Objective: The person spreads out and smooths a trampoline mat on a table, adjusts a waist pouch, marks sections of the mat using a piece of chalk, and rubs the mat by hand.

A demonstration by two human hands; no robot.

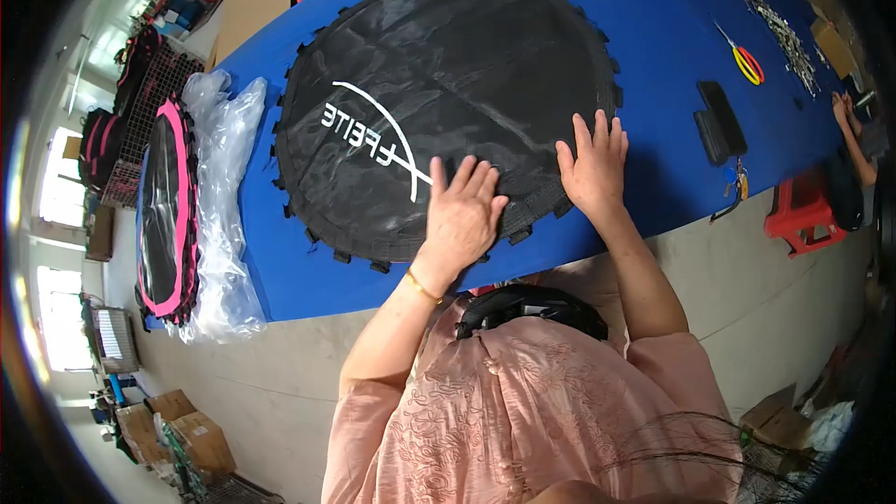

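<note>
A round black mesh mat (467, 56) with white lettering and black loops around its edge lies flat on the blue table (653, 28). My left hand (464, 212) rests palm down on the mat's near part, beside the end of the white curved line, fingers a little apart. On the mat's near right edge lies my right hand (595, 166), also palm down with its fingers spread. Neither hand holds anything.
Right side: scissors (747, 63), a black case (720, 121), a pile of small metal pieces (789, 42), a red stool (805, 215) and another person's arm (854, 142). Left: clear plastic (222, 215) and a pink-edged black mat (168, 215). Boxes (201, 439) stand on the floor.
</note>
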